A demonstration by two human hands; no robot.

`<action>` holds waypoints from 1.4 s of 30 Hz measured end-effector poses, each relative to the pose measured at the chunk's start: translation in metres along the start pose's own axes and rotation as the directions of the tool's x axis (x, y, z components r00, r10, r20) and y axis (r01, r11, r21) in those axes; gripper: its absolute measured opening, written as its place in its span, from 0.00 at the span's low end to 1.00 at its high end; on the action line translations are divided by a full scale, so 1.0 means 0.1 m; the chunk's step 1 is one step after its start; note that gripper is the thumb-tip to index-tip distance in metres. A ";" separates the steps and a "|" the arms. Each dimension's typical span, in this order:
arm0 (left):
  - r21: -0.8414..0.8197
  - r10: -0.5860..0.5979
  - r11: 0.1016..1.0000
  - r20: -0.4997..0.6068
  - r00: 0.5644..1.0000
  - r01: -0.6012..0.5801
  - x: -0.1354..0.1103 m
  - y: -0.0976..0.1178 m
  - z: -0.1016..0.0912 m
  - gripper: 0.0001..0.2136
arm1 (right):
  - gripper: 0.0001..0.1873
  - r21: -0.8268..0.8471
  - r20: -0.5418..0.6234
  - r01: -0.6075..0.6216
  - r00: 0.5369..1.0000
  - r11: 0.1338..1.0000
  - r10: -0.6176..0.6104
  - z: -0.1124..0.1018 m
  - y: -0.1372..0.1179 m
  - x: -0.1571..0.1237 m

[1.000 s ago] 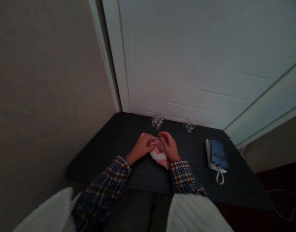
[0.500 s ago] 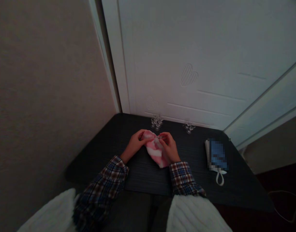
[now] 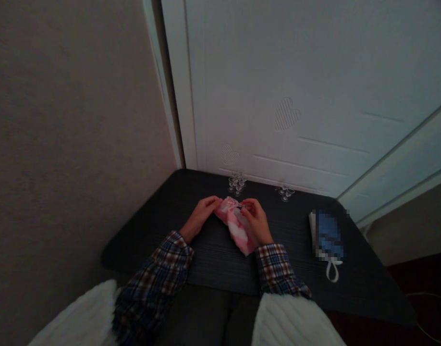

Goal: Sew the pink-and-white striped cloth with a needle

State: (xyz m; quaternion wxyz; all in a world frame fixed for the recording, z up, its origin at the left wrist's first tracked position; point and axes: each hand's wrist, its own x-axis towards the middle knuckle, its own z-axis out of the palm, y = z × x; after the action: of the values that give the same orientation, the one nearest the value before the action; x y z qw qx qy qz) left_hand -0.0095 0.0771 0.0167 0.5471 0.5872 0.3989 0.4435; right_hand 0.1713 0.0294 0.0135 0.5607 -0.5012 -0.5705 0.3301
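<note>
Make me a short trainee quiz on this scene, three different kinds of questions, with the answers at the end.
1. Which two colours show on the cloth that the left hand touches?
2. Where on the tabletop do the two clusters of clear pieces sit?
A) near edge
B) middle
C) far edge
3. True or false: the blue item lies nearer the right hand than the left hand.

Key: 1. Pink and white. 2. C. 3. True.

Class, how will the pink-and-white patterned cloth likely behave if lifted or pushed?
The pink-and-white patterned cloth is probably floppy, since it shows bends and creases. It looks light, being small against the dark table. Pushed, it would likely bunch rather than roll, its outline being irregular.
</note>
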 end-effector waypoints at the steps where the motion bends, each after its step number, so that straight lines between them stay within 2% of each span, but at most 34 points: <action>1: -0.009 0.009 1.000 0.019 1.000 -0.009 0.00 0.00 0.00 0.13 | 0.12 -0.004 0.003 0.003 1.000 1.000 -0.003 0.00 0.00 0.00; 3: -0.039 0.023 0.999 0.049 0.999 -0.021 0.00 -0.01 0.01 0.11 | 0.12 -0.022 0.008 0.012 1.000 1.000 -0.012 0.00 -0.02 -0.01; 7: -0.085 0.007 0.996 0.030 1.000 -0.005 0.00 -0.04 0.01 0.12 | 0.12 -0.069 0.043 0.051 0.998 0.996 -0.048 0.00 -0.05 -0.03; 11: -0.071 0.006 0.997 0.026 1.000 -0.004 0.02 -0.07 0.00 0.13 | 0.13 -0.133 0.077 0.099 0.993 0.986 -0.090 0.00 -0.05 -0.03; 18: -0.045 0.029 0.999 0.008 1.000 -0.028 0.03 -0.05 0.00 0.12 | 0.14 -0.182 0.071 0.131 0.990 0.975 -0.119 0.00 -0.07 -0.03; 23: -0.036 0.037 0.999 0.028 0.999 -0.036 0.01 -0.04 0.00 0.12 | 0.11 -0.169 0.068 0.096 0.994 0.981 -0.085 -0.01 -0.09 -0.04; 30: -0.041 0.049 0.998 0.030 0.998 -0.048 0.02 -0.06 0.00 0.12 | 0.14 -0.158 0.064 0.005 0.998 0.987 0.005 0.00 -0.02 -0.04; 33: -0.030 0.042 0.999 0.007 0.999 -0.042 0.01 -0.04 -0.01 0.11 | 0.15 -0.107 0.092 0.005 0.996 0.994 0.005 0.02 -0.01 -0.04; 36: -0.014 0.043 0.999 -0.027 0.999 -0.043 -0.01 -0.02 -0.01 0.11 | 0.21 -0.072 0.121 0.028 0.992 0.997 -0.019 0.02 -0.02 -0.04; 42: -0.016 0.032 0.999 -0.010 0.999 -0.032 -0.01 -0.03 0.00 0.12 | 0.15 -0.121 0.104 0.045 0.994 0.992 -0.033 0.00 -0.07 -0.04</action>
State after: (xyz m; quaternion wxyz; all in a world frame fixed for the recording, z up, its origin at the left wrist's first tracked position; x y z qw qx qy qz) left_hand -0.0093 0.0764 0.0136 0.5429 0.5869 0.3884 0.4582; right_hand 0.1694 0.0231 0.0191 0.5052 -0.5061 -0.6273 0.3084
